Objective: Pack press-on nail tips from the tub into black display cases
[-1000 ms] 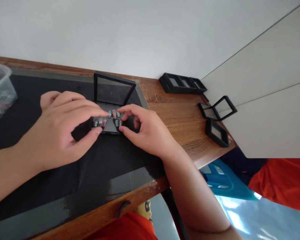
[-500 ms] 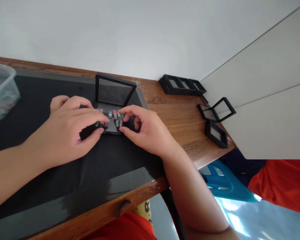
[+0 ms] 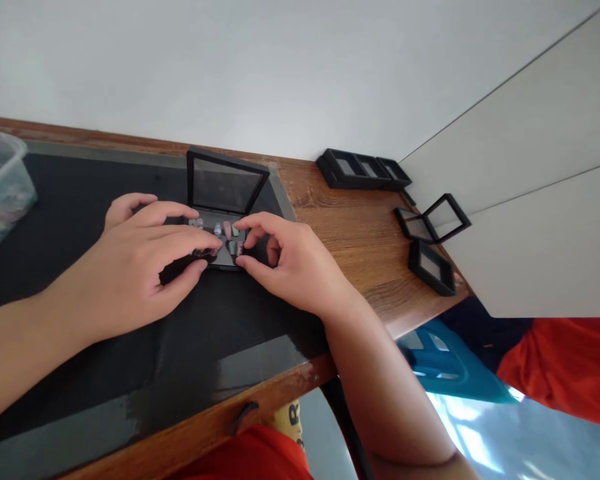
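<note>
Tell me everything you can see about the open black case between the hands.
The open black case is a small, flat hinged box with a black frame that looks like plastic. Its lid stands upright at the far side, with a clear window panel. The base lies flat on the black mat and holds small colourful pieces in pink, green and pale tones. The left hand and right hand rest fingertips on the base from either side.

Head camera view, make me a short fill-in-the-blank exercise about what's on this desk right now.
1. The black case under both hands has its lid standing ____.
2. That case rests on a ____ mat.
3. A clear plastic tub sits at the picture's far ____ edge.

Missing words: open; black; left
</note>
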### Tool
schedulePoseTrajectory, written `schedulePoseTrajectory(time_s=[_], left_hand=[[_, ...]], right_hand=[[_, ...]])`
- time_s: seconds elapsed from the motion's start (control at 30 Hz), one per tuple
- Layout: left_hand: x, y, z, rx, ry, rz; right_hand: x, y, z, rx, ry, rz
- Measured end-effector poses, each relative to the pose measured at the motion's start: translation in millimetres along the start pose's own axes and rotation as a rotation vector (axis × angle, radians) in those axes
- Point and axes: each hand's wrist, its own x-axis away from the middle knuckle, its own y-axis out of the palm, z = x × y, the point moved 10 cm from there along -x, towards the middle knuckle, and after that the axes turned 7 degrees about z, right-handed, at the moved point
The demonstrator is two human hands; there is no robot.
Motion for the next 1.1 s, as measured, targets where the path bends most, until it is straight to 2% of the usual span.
schedulePoseTrajectory(time_s=[0.27, 0.47, 0.63, 0.8, 1.1], left_hand=[[-3, -6.6, -18, -0.039, -0.142, 0.005], [-4, -7.0, -38, 0.034, -0.233, -0.056], [-3, -8.9, -48, 0.072, -0.238, -0.045], [-3, -3.7, -46, 0.078, -0.188, -0.069], [0, -0.6, -48, -0.024, -0.21, -0.06]], right_hand=[[1, -2, -2, 0.0, -0.016, 0.008], [2, -6, -1, 0.009, 0.001, 0.025], [2, -8, -1, 0.02, 0.007, 0.031], [3, -7, -2, 0.014, 0.01, 0.027], [3, -9, -1, 0.006, 0.032, 0.037]])
